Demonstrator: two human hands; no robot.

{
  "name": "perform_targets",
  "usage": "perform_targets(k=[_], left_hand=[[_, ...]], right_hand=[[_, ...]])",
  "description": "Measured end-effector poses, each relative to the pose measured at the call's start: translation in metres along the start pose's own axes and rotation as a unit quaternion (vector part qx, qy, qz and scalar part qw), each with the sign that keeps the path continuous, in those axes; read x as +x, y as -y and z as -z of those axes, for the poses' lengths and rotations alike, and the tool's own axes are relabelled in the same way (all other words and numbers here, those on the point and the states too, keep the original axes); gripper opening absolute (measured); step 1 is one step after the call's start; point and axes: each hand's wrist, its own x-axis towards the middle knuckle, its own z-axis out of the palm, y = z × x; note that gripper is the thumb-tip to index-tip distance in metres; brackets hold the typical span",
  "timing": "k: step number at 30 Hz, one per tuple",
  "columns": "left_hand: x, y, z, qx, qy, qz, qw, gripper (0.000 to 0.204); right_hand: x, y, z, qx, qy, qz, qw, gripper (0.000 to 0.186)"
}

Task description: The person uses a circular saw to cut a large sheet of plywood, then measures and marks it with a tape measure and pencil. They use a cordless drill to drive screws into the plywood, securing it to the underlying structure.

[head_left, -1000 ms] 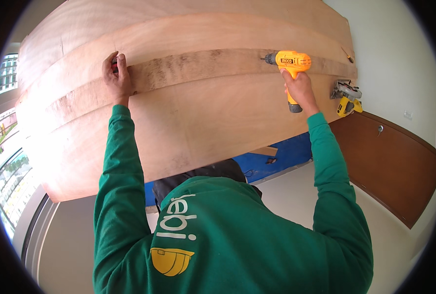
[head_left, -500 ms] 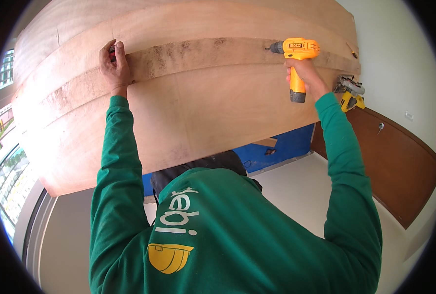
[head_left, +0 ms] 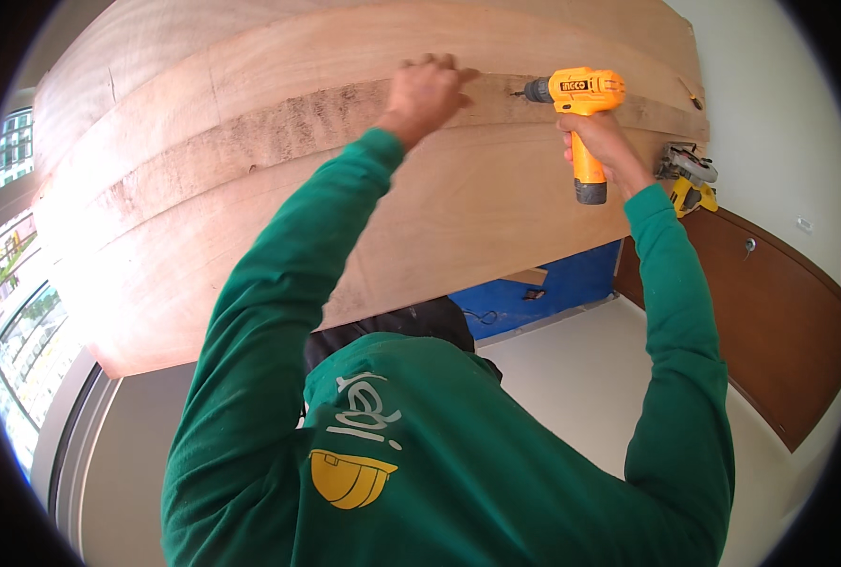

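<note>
My left hand (head_left: 427, 97) is over the darker, stained strip of wood (head_left: 326, 118) on the large plywood panel (head_left: 496, 180). Its fingers curl away from view, one pointing right toward the drill's tip, and whatever the palm holds is hidden. In my right hand (head_left: 605, 142) is a yellow cordless drill (head_left: 586, 88), gripped by its handle with the black battery base (head_left: 590, 192) at the bottom. The drill points left, its chuck (head_left: 537, 90) and thin dark bit over the same strip.
A yellow and grey circular saw (head_left: 690, 178) sits at the panel's right edge, below a small slim tool (head_left: 691, 94). Beneath the panel is a blue surface (head_left: 562, 293) with a wood offcut (head_left: 526, 276). A brown door (head_left: 742, 312) is at right; windows (head_left: 28, 350) line the left.
My left hand has moved right along the strip toward the drill; the small red and dark object seen in it earlier is out of sight. The drill stays nearly in place.
</note>
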Motion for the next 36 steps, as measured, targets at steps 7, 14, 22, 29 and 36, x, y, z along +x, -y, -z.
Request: perform_targets(k=[7, 14, 22, 29, 36], left_hand=[[0.066, -0.071, -0.042, 0.035, 0.047, -0.035, 0.998, 0.035], [0.091, -0.063, -0.058, 0.029, 0.023, -0.063, 0.997, 0.021], [0.096, -0.066, -0.049, -0.013, 0.021, -0.113, 0.993, 0.031], [0.086, -0.064, -0.047, 0.013, 0.005, -0.113, 0.994, 0.036], [0.099, -0.083, -0.050, 0.047, 0.031, -0.062, 0.997, 0.036]], right_hand=[[-0.008, 0.000, 0.004, 0.016, 0.006, 0.014, 1.000, 0.015], [-0.009, -0.007, 0.016, -0.037, 0.031, 0.053, 0.997, 0.014], [-0.012, -0.007, 0.025, -0.041, 0.026, 0.068, 0.997, 0.013], [-0.027, -0.011, 0.032, -0.096, 0.012, 0.077, 0.992, 0.017], [-0.068, -0.049, 0.038, -0.007, -0.040, 0.123, 0.992, 0.017]])
